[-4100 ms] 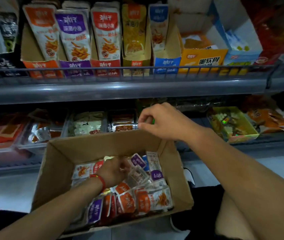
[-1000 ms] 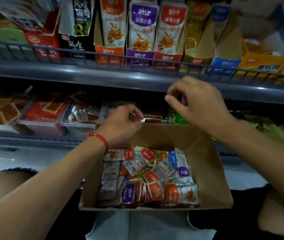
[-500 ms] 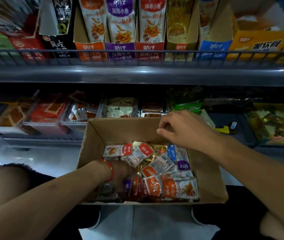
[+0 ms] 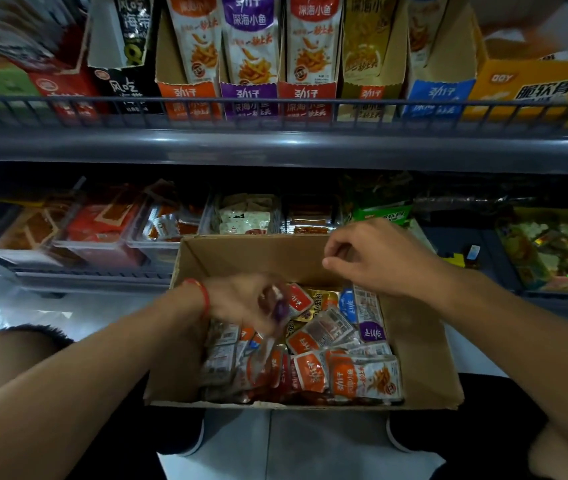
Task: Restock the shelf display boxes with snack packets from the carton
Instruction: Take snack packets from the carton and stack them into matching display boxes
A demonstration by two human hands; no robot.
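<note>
A brown carton [image 4: 421, 362] rests on my lap, filled with several small orange, purple and blue snack packets [image 4: 313, 362]. My left hand [image 4: 244, 303], with a red string at the wrist, is blurred over the carton's left part and grips a purple and red packet [image 4: 277, 304]. My right hand [image 4: 376, 258] hovers at the carton's far right rim, fingers curled and pinched, with nothing visible in them. On the upper shelf stand the display boxes: orange [image 4: 189, 95], purple [image 4: 249, 95], red [image 4: 306, 95], yellow [image 4: 367, 91] and blue [image 4: 438, 95].
A grey wire rail [image 4: 275, 112] runs along the upper shelf's front edge. The lower shelf holds clear trays [image 4: 102, 233] of red snacks, a green pack [image 4: 382, 213] and a yellow-green box [image 4: 552, 251] at the right. The pale floor [image 4: 296, 445] shows between my knees.
My left hand dropped from the lower shelf into the carton and has now lifted out with a packet. My right hand came down from the shelf to the carton's far rim.
</note>
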